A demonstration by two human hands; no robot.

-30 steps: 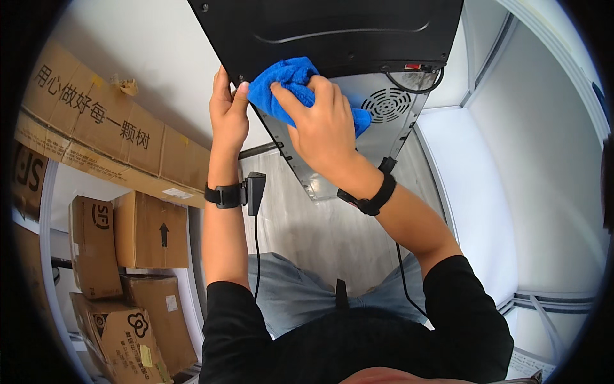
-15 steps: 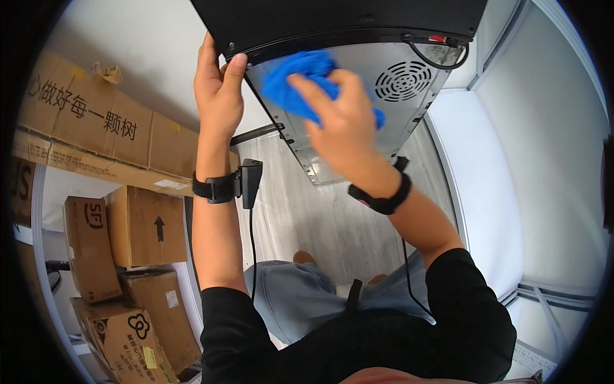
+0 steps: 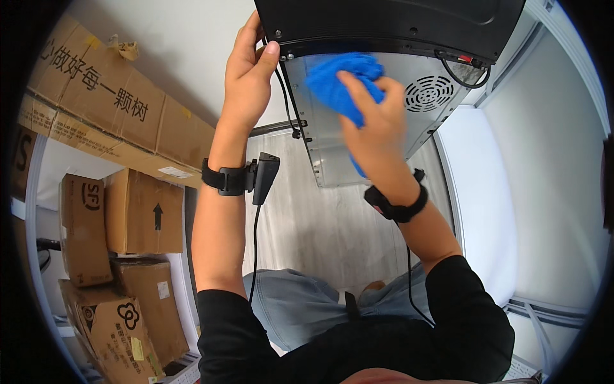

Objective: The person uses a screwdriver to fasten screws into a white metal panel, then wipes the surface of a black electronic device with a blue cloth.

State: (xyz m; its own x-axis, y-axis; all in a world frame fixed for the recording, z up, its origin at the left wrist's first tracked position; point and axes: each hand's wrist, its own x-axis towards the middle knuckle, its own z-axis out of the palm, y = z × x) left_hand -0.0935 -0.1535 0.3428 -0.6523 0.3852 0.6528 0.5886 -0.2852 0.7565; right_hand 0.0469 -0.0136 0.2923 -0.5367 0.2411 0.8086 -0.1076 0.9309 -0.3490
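Observation:
A boxy appliance with a black top point(image 3: 390, 29) and a bare metal panel point(image 3: 326, 147) stands in front of me. Its panel carries a round slotted vent point(image 3: 429, 94). At the left corner of the black top, my left hand point(image 3: 249, 86) grips the edge, its thumb on the near side and its fingers partly hidden behind. My right hand point(image 3: 377, 125), slightly blurred, presses a bunched blue cloth point(image 3: 336, 80) against the metal panel, left of the vent. One end of the cloth hangs out below that hand.
A black cable point(image 3: 464, 82) loops from the panel's upper right corner. Long cardboard cartons point(image 3: 128, 105) lie at the left above several stacked boxes point(image 3: 153, 211). Each wrist wears a black strap with a cable. Grey wood-look floor point(image 3: 294, 230) lies below; a white ledge point(image 3: 480, 173) runs along the right.
The view has shifted, so the appliance and both hands sit farther right in the picture. The right hand has moved with the cloth over the panel; the left hand keeps its grip on the corner.

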